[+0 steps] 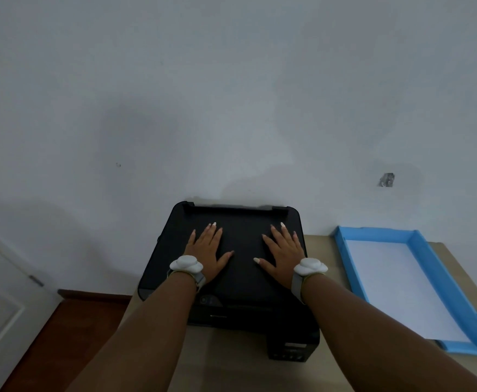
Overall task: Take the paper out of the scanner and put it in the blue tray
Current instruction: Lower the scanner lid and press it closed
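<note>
A dim grey-white wall [231, 94] rises behind a beige table [231, 363]; reddish-brown floor [70, 329] at left.

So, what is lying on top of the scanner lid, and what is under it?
Both hands lie flat on the closed black scanner lid: left hand, right hand. Nothing else is on it. What is under the lid cannot be seen; the lid covers it.
</note>
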{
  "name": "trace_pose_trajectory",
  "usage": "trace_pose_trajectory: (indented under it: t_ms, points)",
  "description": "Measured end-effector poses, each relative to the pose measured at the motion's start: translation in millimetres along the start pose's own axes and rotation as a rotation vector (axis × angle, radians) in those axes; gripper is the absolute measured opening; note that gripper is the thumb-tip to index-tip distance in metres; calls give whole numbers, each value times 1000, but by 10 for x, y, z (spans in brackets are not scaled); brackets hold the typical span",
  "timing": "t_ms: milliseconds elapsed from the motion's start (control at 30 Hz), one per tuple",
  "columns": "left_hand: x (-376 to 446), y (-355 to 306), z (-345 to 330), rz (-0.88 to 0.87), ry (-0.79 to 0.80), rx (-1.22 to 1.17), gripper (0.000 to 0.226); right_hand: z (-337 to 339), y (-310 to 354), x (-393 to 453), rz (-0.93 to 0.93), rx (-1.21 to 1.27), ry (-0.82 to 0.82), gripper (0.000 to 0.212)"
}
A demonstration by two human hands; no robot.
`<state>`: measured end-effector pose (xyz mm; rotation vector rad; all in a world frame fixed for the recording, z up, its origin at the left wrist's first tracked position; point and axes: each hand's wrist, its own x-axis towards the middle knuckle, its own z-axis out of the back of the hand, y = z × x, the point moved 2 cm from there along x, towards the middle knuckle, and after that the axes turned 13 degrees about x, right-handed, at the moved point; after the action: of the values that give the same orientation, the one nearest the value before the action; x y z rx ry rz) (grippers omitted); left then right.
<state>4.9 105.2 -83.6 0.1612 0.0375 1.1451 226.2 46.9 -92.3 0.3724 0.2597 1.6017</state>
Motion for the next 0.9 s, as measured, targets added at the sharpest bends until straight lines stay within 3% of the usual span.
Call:
trace_pose_trajectory:
  t_ms: [567, 900]
  points:
    - [818, 159, -37, 140, -62, -25, 73, 80, -139, 709, -237, 11, -143, 75]
    - [1003, 178, -123, 145, -59, -61, 68, 117, -184, 919, -250, 51, -127, 66]
